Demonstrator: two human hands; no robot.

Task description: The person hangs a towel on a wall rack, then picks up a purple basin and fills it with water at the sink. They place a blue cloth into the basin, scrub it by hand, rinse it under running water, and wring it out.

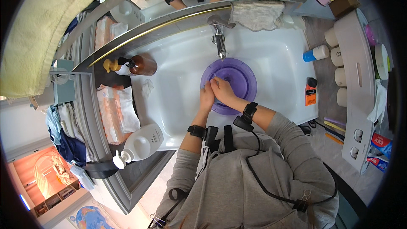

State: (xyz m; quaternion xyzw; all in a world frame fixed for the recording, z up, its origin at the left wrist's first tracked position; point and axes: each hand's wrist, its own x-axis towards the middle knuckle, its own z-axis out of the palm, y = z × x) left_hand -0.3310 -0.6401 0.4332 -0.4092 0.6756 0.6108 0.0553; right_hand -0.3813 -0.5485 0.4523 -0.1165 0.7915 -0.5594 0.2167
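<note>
My left hand (207, 97) and my right hand (222, 91) meet over a purple plastic basin (251, 82) that sits in a white sink (178, 101). Their fingers touch each other at the basin's left side, under and just in front of a chrome faucet (220, 39). A thin stream of water seems to fall from the spout. Whether anything lies between my palms is hidden. Black bands with small devices circle both wrists.
Left stand a brown pump bottle (144, 65), a tissue pack (109, 114) and a white pump bottle (144, 141). On the right rim lies an orange tube (311, 95); a blue-and-white bottle (316, 53) is beyond. A cloth (257, 14) hangs behind the faucet.
</note>
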